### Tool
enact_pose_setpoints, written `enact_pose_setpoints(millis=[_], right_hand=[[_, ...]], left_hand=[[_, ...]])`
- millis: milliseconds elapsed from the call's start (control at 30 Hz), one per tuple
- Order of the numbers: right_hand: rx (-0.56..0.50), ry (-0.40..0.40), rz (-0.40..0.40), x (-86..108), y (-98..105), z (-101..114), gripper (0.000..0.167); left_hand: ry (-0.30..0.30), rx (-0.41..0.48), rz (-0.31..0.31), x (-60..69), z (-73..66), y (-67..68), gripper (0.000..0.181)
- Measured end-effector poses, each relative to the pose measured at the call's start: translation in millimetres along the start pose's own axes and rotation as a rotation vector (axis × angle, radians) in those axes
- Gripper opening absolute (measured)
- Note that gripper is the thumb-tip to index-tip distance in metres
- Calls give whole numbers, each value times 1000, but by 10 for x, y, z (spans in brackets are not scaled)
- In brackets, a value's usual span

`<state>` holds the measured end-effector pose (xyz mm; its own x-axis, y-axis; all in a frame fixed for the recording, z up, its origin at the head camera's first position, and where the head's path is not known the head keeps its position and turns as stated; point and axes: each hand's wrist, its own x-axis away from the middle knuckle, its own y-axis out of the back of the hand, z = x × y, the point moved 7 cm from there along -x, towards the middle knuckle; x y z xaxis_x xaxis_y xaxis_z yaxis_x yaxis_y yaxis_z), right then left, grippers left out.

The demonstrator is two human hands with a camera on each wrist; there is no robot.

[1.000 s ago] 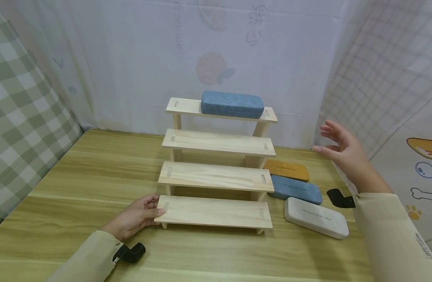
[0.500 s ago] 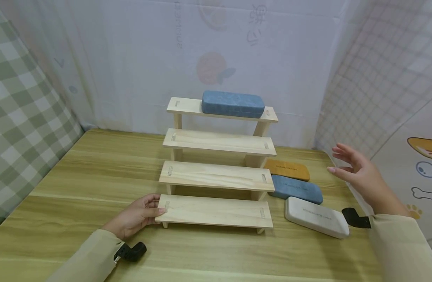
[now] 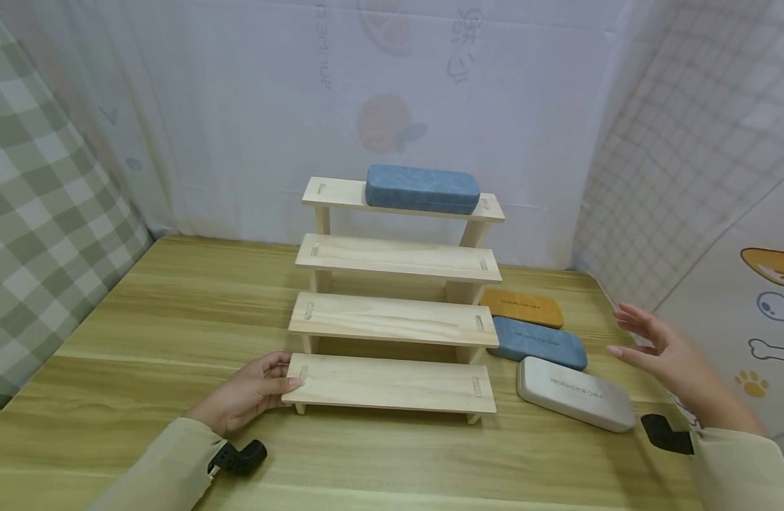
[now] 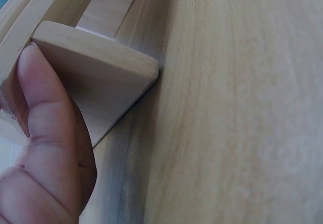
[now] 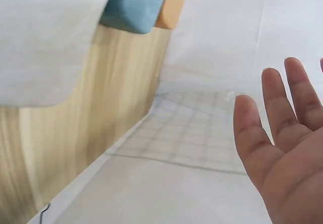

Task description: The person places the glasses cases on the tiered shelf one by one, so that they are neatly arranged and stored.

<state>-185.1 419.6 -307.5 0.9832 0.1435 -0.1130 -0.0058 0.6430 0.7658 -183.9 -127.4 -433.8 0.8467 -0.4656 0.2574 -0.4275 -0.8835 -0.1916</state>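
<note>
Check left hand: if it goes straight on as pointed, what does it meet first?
The lowest shelf board: the left hand pinches its left end, leaving no gap to cross.

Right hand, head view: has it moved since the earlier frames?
Yes: the right hand is lower and further right, judged against the wooden stand.

the head view looks forward and down over the worktop [image 3: 143, 341], far enough back to show the whole wooden stand [image 3: 395, 319], the left grip [image 3: 254, 390] and the right grip [image 3: 670, 362]. the left wrist view is very close; it shares the left grip and the stand's low end with the head view, but tipped sideways. the right wrist view looks past the right grip toward the cloth [image 5: 222, 37], and shares the white case [image 5: 45, 42] with the head view.
</note>
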Motion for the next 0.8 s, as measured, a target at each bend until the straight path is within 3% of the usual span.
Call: enact_pose_setpoints(millis=[400, 633, 800], right_hand=[[36, -86, 104, 215, -162, -376, 76], [87, -214, 222, 350, -294, -493, 80], [54, -266, 272, 408, -373, -556, 85]], left_hand=[[-5, 3, -2, 7, -6, -5, 58], [-5, 4, 4, 6, -3, -9, 60], [-2, 1, -1, 5, -1, -11, 59]])
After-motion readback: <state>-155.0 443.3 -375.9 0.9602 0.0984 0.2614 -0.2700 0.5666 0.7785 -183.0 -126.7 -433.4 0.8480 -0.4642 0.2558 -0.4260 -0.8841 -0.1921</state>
